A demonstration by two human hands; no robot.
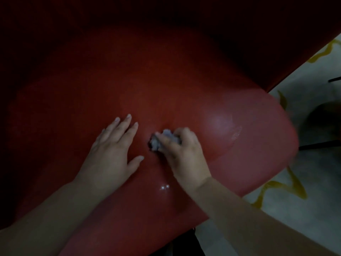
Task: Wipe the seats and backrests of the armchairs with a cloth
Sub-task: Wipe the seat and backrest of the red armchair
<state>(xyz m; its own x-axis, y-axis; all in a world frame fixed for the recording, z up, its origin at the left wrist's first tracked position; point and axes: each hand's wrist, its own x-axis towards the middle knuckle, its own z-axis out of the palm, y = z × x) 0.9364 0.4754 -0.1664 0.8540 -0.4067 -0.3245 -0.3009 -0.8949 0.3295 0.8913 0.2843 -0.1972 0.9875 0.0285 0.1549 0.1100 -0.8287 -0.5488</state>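
**Cloth on the red seat, both hands down**

I see a red armchair seat (166, 80) filling most of the head view, its leather-like surface smooth and glossy, with the light dim and the upper part fading into dark shadow. I take this seat as my landmark.

My right hand (181, 154) sits near the middle of the seat, slightly toward its front edge. Its fingers are curled round a crumpled pale grey cloth (159, 140), gripping it in a bunch and holding it down against the cushion. The cloth pokes out from under the fingers on the side facing the other hand, and the cushion dimples around it with faint creases running away toward the back of the seat.

My left hand (112, 150) lies flat on the seat just beside the cloth, fingers straight and a little spread, thumb stretched out toward the right hand. It holds nothing; it only rests on the cushion. The two hands are close but I cannot see them touching.

On the seat, nearer its front edge than the hands, two small bright specks of reflected light (164, 186) glint. Toward the seat's right corner there is a soft pale sheen and a scuffed patch (237, 134).

Beyond the seat's right edge lies a pale floor (304, 172) with yellow wavy markings.
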